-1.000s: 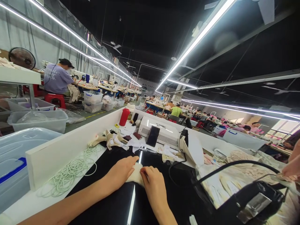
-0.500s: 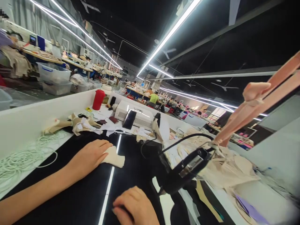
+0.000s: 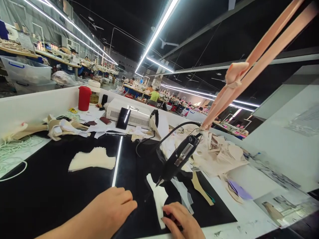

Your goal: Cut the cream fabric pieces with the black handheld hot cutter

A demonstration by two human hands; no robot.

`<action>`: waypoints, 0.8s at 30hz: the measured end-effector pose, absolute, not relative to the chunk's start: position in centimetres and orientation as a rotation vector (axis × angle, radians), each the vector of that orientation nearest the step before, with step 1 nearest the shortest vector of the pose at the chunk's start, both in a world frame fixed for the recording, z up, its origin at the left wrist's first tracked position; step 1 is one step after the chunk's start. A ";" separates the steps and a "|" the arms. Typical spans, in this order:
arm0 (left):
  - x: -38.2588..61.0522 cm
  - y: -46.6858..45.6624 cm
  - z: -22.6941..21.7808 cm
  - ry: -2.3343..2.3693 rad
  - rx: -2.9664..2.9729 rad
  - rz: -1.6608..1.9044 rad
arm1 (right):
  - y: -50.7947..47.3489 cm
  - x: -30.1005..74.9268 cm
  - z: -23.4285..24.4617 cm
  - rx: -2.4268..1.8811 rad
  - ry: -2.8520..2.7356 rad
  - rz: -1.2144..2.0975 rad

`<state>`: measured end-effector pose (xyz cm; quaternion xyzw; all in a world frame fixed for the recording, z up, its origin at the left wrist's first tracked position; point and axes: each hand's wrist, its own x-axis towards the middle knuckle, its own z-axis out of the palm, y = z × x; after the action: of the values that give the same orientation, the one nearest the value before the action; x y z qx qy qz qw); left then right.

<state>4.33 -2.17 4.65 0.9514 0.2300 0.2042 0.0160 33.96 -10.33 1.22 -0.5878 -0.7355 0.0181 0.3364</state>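
Black counter (image 3: pixel 62 196) under you, white rim along near-right edge; no readable writing anywhere. Bare black stretch left of light strip (image 3: pixel 116 164), cream fabric stack (image 3: pixel 92 159) lying on it far-left. Your left hand (image 3: pixel 109 209) flat, palm down, fingers loosely spread, holding nothing. Your right hand (image 3: pixel 183 220) curled near counter's edge, fingertips pinching near end of white fabric strip (image 3: pixel 158 197). Black tool (image 3: pixel 178 159) hanging just beyond strip.

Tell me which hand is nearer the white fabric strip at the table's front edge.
Right. The right hand touches the white strip's lower end with its fingertips. The left hand lies flat on the black mat to the strip's left, apart from it.
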 end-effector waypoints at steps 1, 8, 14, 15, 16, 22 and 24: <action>5.2 -2.6 4.5 0.672 2.975 0.630 | -10.3 34.0 0.8 -1.528 -1.933 0.048; 9.8 -3.4 2.8 0.534 3.006 0.990 | -10.2 34.0 0.1 -1.505 -2.004 0.131; 11.5 -3.4 1.4 0.577 3.073 0.962 | -10.1 34.0 1.3 -1.508 -1.930 0.306; 11.6 -3.3 1.2 0.581 3.080 0.954 | -10.1 33.9 1.4 -1.518 -1.898 0.330; 11.6 -3.3 1.0 0.583 3.089 0.940 | -10.1 33.8 1.5 -1.530 -1.861 0.353; 12.2 -3.2 0.2 0.579 3.099 0.882 | -10.0 33.1 2.3 -1.581 -1.628 0.493; 12.4 -3.1 0.1 0.599 3.090 0.909 | -9.8 33.3 2.7 -1.582 -1.541 0.543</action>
<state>12.39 -3.10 0.14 0.9411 0.1823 0.2768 -0.0672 33.26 -9.81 2.73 -0.6313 -0.6148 0.2167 0.4201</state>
